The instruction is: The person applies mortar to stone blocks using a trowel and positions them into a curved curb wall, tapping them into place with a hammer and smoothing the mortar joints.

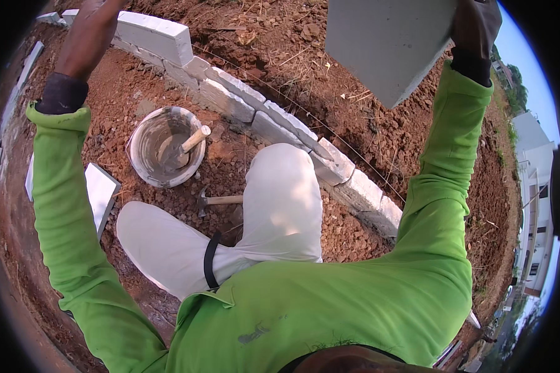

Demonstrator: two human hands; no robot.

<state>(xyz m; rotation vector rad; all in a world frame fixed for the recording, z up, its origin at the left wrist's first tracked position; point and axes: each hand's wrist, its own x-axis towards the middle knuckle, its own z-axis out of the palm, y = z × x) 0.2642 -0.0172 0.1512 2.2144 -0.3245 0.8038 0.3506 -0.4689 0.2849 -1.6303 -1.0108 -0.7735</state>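
both arms (451,146) stretched out front, spread pretty wide, left hand (95,28) partly outta sight, right hand (478,28) in a grip

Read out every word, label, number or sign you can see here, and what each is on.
No readable text anywhere.
Gray block in the right hand, bucket and hammer: no lettering visible.
Green shirt: a dark mark, no legible word.
White building: too small to tell.

You're on an outdoor building site: bare red earth (280,53) all round, a low block wall (227,101) crossing it, grey-smeared bucket (144,149) and hammer (224,200) nearby, pale building (537,146) under open sky (537,93) at right.
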